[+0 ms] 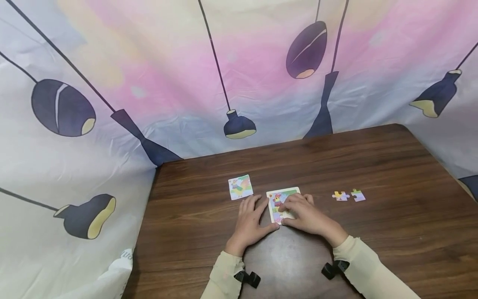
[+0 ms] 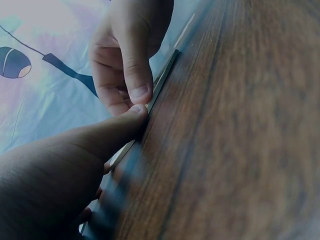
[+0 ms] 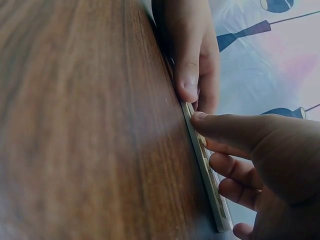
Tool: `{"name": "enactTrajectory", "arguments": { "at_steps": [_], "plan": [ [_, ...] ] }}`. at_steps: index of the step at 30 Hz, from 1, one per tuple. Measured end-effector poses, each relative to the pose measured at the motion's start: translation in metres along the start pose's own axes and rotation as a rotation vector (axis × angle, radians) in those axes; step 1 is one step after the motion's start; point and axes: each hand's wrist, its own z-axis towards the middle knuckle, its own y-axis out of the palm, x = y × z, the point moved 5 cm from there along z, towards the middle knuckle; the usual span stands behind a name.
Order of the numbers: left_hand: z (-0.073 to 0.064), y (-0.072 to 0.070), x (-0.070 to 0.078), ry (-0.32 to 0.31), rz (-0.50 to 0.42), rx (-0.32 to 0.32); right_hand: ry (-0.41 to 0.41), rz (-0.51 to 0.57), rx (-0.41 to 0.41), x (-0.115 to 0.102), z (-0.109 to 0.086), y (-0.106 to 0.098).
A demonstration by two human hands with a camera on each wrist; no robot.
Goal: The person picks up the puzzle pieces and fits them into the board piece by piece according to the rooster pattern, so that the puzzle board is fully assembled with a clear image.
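Note:
In the head view, a square puzzle board with a white border and a colourful rooster picture lies on the table. My left hand is spread along its left side, the thumb touching the near left corner. Over the board's right part, my right hand rests with bent fingertips on the picture and its thumb at the near edge. Both wrist views show the thumbs close together at the board's thin edge. The right fingers hide part of the picture; I see no loose piece between them.
A square picture card with a similar rooster lies beyond my left hand. To the right of the board are two loose puzzle pieces, one yellow and pink, one green and lilac. Printed cloth hangs behind the wooden table.

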Motion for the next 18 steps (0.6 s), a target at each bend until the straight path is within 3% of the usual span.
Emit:
{"name": "enactTrajectory", "arguments": {
  "at_steps": [12,18],
  "plan": [
    [0.0027,0.0014,-0.0008,0.004,-0.004,-0.008,-0.065,0.032,0.039,-0.0033,0.0023,-0.0064],
    [0.0002,0.0016,-0.0012,-0.002,-0.008,0.002,-0.093,-0.056,-0.008,-0.0074,0.0046,0.0001]
  ]
}}
